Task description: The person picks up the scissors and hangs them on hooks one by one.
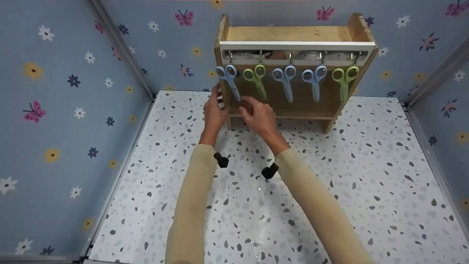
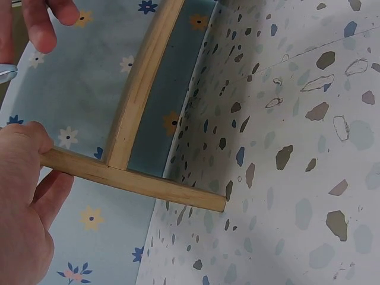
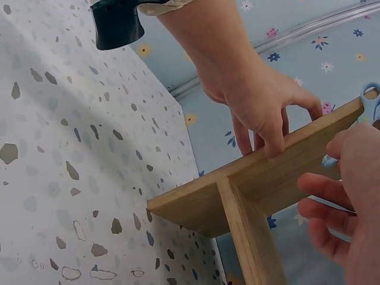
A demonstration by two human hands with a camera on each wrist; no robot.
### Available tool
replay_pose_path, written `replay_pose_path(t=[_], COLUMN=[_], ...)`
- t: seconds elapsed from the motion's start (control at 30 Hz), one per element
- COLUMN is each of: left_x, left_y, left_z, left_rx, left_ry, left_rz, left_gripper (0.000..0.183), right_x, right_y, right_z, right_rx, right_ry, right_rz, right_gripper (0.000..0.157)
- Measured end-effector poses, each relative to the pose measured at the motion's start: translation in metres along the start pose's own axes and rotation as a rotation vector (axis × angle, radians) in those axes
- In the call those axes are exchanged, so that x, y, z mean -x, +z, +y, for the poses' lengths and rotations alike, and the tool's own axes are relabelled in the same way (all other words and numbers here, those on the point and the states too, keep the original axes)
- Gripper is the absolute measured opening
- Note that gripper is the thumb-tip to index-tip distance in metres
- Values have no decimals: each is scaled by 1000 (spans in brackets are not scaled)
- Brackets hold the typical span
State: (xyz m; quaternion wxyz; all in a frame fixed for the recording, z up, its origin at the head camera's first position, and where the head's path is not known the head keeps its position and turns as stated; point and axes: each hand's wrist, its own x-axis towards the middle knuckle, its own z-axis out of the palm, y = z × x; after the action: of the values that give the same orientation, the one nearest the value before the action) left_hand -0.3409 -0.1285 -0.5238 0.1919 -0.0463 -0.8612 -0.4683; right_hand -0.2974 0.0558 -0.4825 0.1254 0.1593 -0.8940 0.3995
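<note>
A wooden rack [image 1: 304,114] stands against the back wall, with a row of hooks along its upper front. My left hand [image 1: 215,114] grips the rack's left side panel [image 3: 196,199], thumb on one face and fingers on the other. From the leftmost hook hangs a tilted pair of blue scissors [image 1: 231,82]. Close by their lower tip is my right hand [image 1: 261,115], its fingers loosely bent; whether a finger touches the tip is hard to tell. In the right wrist view, the right hand [image 3: 359,196] hides much of these scissors.
More scissors hang to the right: green scissors [image 1: 259,80], blue scissors [image 1: 287,82], another blue pair [image 1: 315,82] and green scissors [image 1: 344,82]. The speckled tabletop [image 1: 381,183] extends in front, with flower-patterned walls [image 1: 73,135] at the back and sides.
</note>
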Motion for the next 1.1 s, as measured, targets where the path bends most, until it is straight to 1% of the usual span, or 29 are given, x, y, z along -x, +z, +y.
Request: replay_pose_path(t=[0.17, 0.37, 0.5, 0.7, 0.9, 1.1], left_x=[0, 0, 0, -1, -1, -1], left_y=[0, 0, 0, -2, -5, -7], left_z=[0, -1, -2, -1, 3, 4], left_rx=[10, 16, 18, 13, -3, 23], left_ry=[-17, 24, 31, 10, -31, -51], left_rz=[-12, 2, -1, -21, -41, -49], left_gripper=[76, 74, 73, 72, 72, 72], right_x=[1, 4, 6, 7, 8, 13], right_y=[-1, -3, -5, -11, -17, -21], right_z=[1, 4, 6, 8, 13, 17], right_rx=[-4, -8, -1, -6, -17, -16], right_ry=[3, -4, -12, -20, -23, -34], right_rz=[-4, 1, 11, 19, 19, 4], right_gripper=[41, 42, 43, 42, 38, 39])
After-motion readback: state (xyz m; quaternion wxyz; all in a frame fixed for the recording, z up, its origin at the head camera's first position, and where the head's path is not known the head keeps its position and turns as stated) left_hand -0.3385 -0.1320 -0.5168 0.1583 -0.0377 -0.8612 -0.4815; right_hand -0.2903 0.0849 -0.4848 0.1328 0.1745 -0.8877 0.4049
